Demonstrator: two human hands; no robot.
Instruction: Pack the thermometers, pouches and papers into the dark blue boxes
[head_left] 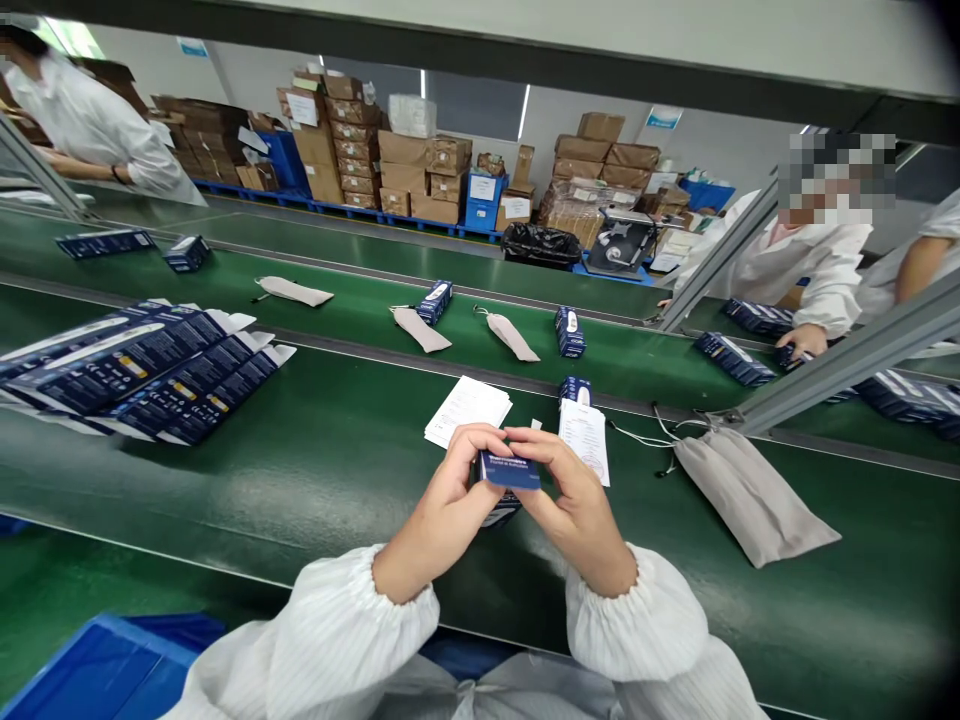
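Note:
Between my two hands is a dark blue thermometer box (510, 472), its printed end flap facing up toward me. My left hand (461, 485) grips its left side and my right hand (566, 490) its right side, fingers on the far edge and thumbs on the near one. Most of the box body is hidden beneath the flap and hands. Just beyond my left hand lies a stack of white printed sheets (471, 408). Past my right hand, more printed leaflets (585, 440) lean against another blue box (574, 390). A grey drawstring pouch (754, 495) lies to the right.
Flattened blue cartons (142, 370) are piled at the left. On the green belt (352, 330) beyond sit grey pouches (512, 337) and blue boxes (570, 332). A metal post (840, 350) slants across the right, near a co-worker handling boxes. A blue bin (112, 665) stands lower left.

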